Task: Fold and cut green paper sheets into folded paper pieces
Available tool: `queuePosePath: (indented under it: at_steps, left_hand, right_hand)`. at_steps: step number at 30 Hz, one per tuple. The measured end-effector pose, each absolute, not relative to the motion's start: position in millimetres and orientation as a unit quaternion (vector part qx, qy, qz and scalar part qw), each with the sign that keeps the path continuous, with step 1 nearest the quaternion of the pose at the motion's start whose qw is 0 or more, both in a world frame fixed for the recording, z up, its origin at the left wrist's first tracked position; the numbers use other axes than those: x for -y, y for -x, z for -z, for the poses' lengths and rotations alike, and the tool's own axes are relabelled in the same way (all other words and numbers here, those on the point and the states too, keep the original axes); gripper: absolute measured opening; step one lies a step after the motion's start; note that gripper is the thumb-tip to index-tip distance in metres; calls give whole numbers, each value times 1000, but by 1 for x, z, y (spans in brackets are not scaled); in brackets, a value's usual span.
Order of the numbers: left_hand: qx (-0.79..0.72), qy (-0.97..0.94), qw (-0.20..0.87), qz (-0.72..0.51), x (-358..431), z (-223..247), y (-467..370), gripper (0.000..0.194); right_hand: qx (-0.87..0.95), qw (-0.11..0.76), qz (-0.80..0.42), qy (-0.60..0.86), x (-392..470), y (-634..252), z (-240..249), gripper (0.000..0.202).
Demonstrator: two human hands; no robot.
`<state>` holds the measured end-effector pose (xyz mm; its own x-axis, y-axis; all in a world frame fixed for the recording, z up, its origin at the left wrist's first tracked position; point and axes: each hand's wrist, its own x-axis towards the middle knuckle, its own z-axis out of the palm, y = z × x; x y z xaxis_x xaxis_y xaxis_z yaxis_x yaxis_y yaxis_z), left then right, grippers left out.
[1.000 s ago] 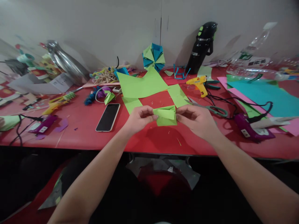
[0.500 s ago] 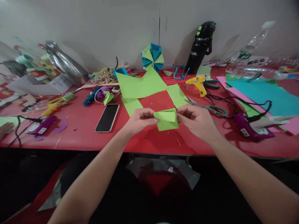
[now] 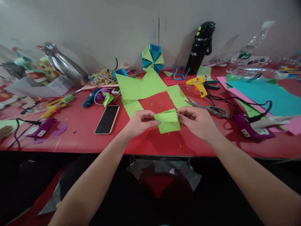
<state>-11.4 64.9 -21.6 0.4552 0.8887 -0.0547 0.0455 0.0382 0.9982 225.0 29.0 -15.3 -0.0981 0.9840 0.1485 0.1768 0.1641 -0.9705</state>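
Between my hands is a small folded piece of green paper, held just above the red table with its top flap bent over. My left hand pinches its left edge, thumb on the near side. At the opposite edge my right hand grips the paper between thumb and fingers. Beyond them lie a large green sheet and a green strip. Scissors rest beside my right hand, partly hidden by it. A phone lies to the left of my left hand.
A yellow glue gun and a black bottle are at the back right. Purple power strips with cords sit on both sides. A blue-green paper ball stands by the wall. Another person's hand shows at far left.
Both hands keep their hold on the folded green paper. Its top flap has tilted slightly, and more of the lower fold shows. The view has shifted a little.
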Motion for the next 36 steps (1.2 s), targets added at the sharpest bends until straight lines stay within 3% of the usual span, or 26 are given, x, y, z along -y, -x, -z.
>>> queuePosePath:
  at_steps: [11,16,24,36]
  left_hand:
    - [-414,-612,590,-326,-63,17,11,20]
    - [-425,-611,585,-323,-62,15,10,18]
    - [-423,-563,625,-338,-65,19,12,19]
    - [-424,-558,630,-334,-65,19,11,19]
  right_hand:
    - [585,511,-392,493,-29,-222,19,9]
    - [565,551,-397,469,-29,-221,26,10]
    - [605,515,-351,496,-25,-222,17,19]
    - [595,524,-346,502,-25,-221,21,14]
